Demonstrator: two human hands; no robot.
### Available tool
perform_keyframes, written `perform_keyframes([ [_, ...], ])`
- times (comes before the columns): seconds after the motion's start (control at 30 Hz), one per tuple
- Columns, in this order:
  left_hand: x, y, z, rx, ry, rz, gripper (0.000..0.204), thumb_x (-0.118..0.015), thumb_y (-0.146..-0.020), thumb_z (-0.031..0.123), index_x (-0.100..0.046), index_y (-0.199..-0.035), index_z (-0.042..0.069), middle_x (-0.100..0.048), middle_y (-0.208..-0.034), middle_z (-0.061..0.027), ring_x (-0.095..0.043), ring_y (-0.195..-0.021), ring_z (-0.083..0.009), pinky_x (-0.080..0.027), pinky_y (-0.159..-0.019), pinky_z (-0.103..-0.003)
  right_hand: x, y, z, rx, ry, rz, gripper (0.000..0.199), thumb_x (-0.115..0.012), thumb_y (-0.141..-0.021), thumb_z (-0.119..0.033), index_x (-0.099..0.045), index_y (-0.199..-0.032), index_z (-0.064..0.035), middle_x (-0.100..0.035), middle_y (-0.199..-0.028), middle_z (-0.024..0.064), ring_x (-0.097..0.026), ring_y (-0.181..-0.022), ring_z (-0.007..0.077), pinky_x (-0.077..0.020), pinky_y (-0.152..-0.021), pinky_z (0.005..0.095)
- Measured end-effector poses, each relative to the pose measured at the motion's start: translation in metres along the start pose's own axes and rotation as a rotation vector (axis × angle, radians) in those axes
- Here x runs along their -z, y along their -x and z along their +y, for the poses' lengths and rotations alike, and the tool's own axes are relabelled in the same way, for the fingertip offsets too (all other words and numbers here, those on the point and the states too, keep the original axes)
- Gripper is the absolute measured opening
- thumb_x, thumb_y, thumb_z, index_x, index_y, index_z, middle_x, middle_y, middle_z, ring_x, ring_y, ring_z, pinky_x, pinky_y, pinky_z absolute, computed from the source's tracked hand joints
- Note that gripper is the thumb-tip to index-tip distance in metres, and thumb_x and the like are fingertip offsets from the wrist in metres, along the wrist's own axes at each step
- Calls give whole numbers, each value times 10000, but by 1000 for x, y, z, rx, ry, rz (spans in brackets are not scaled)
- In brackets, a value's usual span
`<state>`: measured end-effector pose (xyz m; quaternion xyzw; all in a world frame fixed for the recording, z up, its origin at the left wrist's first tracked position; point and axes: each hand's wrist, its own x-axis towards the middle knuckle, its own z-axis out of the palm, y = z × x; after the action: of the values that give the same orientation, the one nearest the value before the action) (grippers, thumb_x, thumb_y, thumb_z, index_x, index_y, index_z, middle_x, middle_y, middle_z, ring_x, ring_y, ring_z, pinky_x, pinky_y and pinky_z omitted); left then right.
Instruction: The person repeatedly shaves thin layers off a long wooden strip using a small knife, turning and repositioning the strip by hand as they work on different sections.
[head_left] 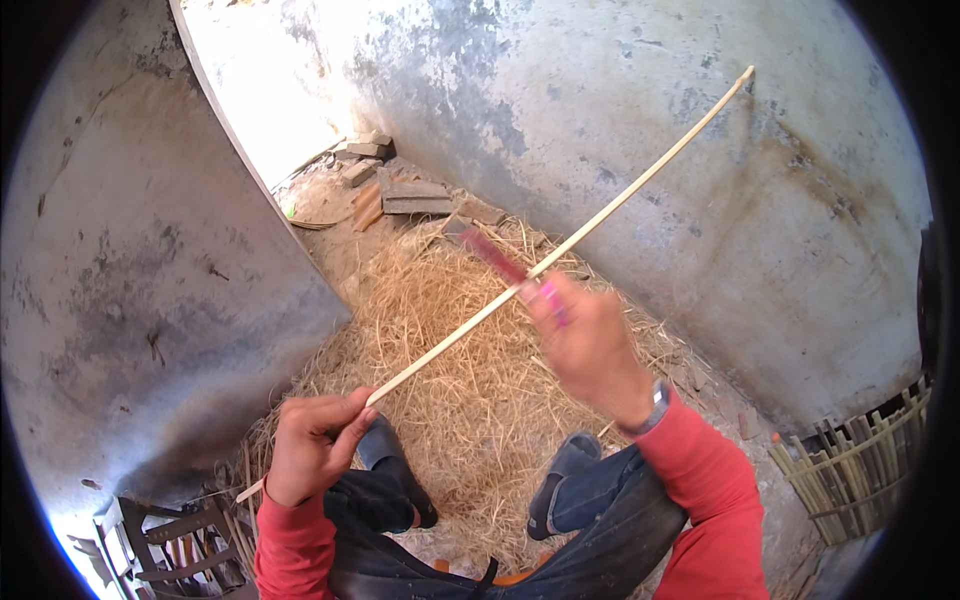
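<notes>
A long, thin strip of pale wood or bamboo (630, 188) runs slantwise from the lower left to the wall at the upper right. My left hand (312, 440) is closed round its lower part, and a short end (250, 490) pokes out behind the wrist. My right hand (588, 345) is at the strip's middle, closed on a dark red, flat, knife-like tool (497, 257) that points to the upper left across the strip. Motion smears this tool, so its exact kind is unclear. Something bright pink (556, 303) shows at the right fingers.
Straw-like shavings (450, 310) cover the floor between my feet. Bricks (362, 160) and a grey block (415, 197) lie by the bright opening. Stained walls (640, 110) rise on both sides. A slatted basket (855, 460) stands at right, a dark wooden chair-like frame (180, 540) at lower left.
</notes>
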<state>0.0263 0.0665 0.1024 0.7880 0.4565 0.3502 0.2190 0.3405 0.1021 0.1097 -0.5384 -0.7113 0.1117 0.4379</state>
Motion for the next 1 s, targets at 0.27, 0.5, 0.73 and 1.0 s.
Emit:
perform_keyframes([
  [0.27, 4, 1, 7, 175, 168, -84, 183, -731, -934, 71, -756, -1082, -35, -535, -591, -103, -489, -513, -99, -402, -510, -289, -43, 28, -45, 98, -124, -145, 313, -559, -1061, -303, -582, -866, -59, -536, -513, 147, -557, -412, 325, -420, -417, 454],
  [0.5, 7, 1, -5, 289, 254, -168, 218, -709, -973, 124, -755, -1142, -6, -505, -595, -22, -457, -566, -65, -399, -527, -269, 81, -71, 37, -207, 74, 563, 515, -514, -1083, -420, -635, -823, 8, -443, -587, 63, -418, -577, 126, -367, -536, 356],
  [0.73, 5, -7, -1, 293, 261, -191, 181, -660, -992, 75, -765, -1092, -34, -541, -648, 33, -456, -618, -47, -388, -561, -243, 91, -69, 92, -258, 313, 575, 544, -522, -1078, -437, -646, -794, 11, -437, -553, 71, -410, -523, 155, -350, -504, 371],
  [1.0, 6, -2, -11, 330, 301, -173, 196, -660, -1002, 88, -757, -1104, -48, -557, -687, 40, -459, -639, -45, -380, -567, -241, -22, 3, -9, 97, 98, 9, 407, -581, -1056, -347, -574, -779, -48, -547, -538, 177, -566, -435, 351, -409, -416, 444],
])
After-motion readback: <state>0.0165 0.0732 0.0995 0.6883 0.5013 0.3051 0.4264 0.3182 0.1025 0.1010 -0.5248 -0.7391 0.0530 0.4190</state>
